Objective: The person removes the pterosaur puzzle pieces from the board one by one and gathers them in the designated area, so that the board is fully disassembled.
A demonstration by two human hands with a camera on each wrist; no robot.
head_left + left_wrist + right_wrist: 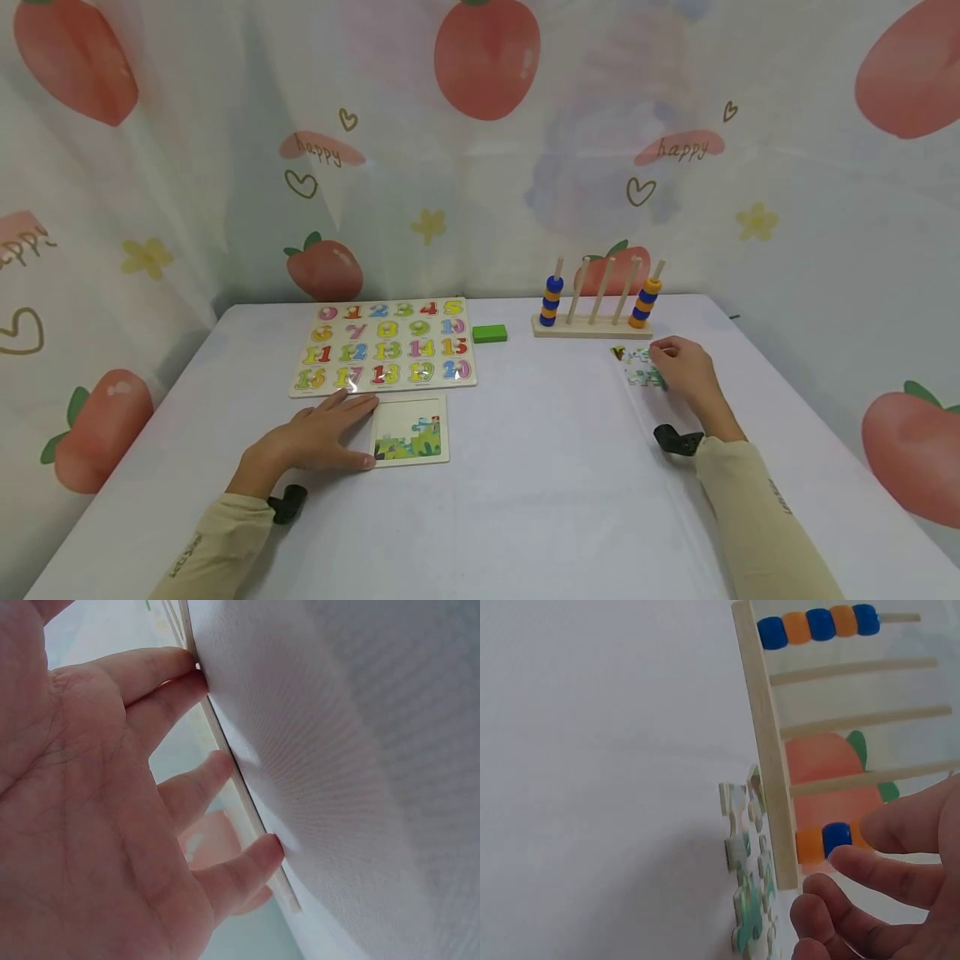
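A small square puzzle tray (410, 405) lies left of the middle, a green picture partly assembled along its bottom and right side. At its left edge rests my left hand (318, 433), fingers spread, thumb at the lower corner and fingertips by the upper one. In the left wrist view, fingertips (259, 859) touch the thin edge of a board. My right hand (684, 372) is beside a group of loose jigsaw pieces (642, 367), its fingers bent. The right wrist view shows its thumb and index fingertips close together with nothing visible between them, near the pieces (748, 911).
Behind the tray lies a number puzzle board (384, 346). A green block (490, 334) sits beside that board. A wooden bead rack (592, 332) with blue and orange beads stands behind the loose pieces. A printed curtain (465, 192) hangs along the table's back.
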